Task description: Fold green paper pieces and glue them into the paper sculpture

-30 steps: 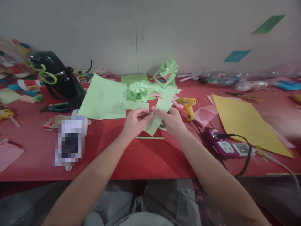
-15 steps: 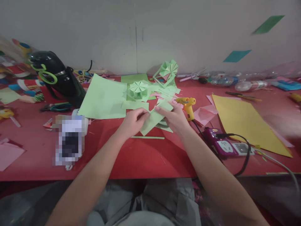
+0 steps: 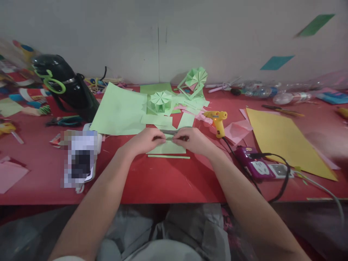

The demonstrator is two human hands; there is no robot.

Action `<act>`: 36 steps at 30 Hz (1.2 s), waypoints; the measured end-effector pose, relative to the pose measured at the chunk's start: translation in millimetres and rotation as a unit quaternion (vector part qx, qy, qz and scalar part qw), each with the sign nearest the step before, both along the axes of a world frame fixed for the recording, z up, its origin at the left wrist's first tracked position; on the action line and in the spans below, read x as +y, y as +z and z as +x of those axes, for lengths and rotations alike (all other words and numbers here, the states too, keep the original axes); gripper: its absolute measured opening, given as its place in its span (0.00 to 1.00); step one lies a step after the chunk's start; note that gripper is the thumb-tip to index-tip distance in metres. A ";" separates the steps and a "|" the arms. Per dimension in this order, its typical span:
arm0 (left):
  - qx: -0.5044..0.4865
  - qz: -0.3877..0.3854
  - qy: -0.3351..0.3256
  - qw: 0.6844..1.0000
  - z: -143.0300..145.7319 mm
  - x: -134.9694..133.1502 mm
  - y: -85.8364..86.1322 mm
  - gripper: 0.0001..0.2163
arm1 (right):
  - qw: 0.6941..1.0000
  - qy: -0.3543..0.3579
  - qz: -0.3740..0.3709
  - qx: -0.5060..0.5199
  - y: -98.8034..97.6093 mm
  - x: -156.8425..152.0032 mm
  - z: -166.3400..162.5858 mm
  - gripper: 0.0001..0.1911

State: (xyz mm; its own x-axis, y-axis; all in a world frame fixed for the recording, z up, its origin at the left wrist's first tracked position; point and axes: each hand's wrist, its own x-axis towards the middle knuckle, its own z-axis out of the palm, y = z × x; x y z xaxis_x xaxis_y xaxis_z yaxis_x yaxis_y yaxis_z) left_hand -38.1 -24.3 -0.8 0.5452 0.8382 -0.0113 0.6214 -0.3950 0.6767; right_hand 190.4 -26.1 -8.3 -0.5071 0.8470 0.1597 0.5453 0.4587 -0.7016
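Observation:
A light green paper piece [image 3: 167, 148] lies level between my hands, its far edge pinched in my fingers. My left hand [image 3: 148, 140] is closed on that edge from the left. From the right, my right hand [image 3: 192, 140] pinches it close by, the fingertips nearly meeting. Just nearer to me, a thin green paper strip [image 3: 169, 157] rests on the red table [image 3: 168, 181]. Scissors [image 3: 170, 132] show partly behind my fingers. Farther back stands a pleated green paper wheel shape [image 3: 161, 101], and a second one [image 3: 196, 78] in a folded frame leans at the wall.
A yellow glue gun [image 3: 218, 121] with a cable stands right of my hands, near a purple power strip [image 3: 254, 165] and yellow paper [image 3: 288, 141]. At left are a large green sheet [image 3: 121, 110], a black bottle [image 3: 67, 87] and a blurred-out phone [image 3: 81, 159].
The green paper piece has gone from tilted to level and sits squarely before me. Both hands have turned, and their fingertips have come closer together on its far edge.

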 end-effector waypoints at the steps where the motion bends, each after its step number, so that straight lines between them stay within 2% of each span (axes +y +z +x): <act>1: 0.006 0.014 -0.012 1.000 0.9 1.2 -1.4 0.12 | 0.999 0.009 0.021 -0.023 -0.8 0.2 0.2 0.08; 5: 0.059 0.076 -0.052 0.994 5.6 5.4 -4.1 0.10 | 0.988 0.046 0.083 -0.118 0.0 1.4 -1.3 0.09; 9: 0.122 0.122 -0.058 0.983 11.0 6.4 0.2 0.11 | 0.967 0.057 0.082 -0.233 10.5 1.8 -9.6 0.13; 15: 0.134 0.077 -0.042 0.987 17.1 10.2 7.8 0.09 | 0.928 0.034 0.050 -0.368 31.4 3.0 -28.7 0.12; 18: 0.158 0.087 -0.036 0.983 19.9 11.1 7.2 0.08 | 0.918 0.031 0.058 -0.390 35.0 3.7 -34.1 0.11; 21: 0.187 0.138 -0.050 0.971 22.1 6.1 6.7 0.09 | 0.916 0.027 0.071 -0.393 33.8 1.9 -34.7 0.12; 26: 0.283 0.209 -0.096 0.931 22.8 -8.5 10.1 0.14 | 0.895 0.056 0.128 -0.423 27.4 -5.1 -33.9 0.13; 31: 0.374 0.261 -0.101 0.884 16.2 -14.6 13.4 0.14 | 0.877 0.077 0.170 -0.443 21.9 -10.7 -33.7 0.14; 36: 0.400 0.269 -0.093 0.871 13.3 -17.3 16.7 0.13 | 0.867 0.081 0.182 -0.457 22.6 -16.9 -30.9 0.15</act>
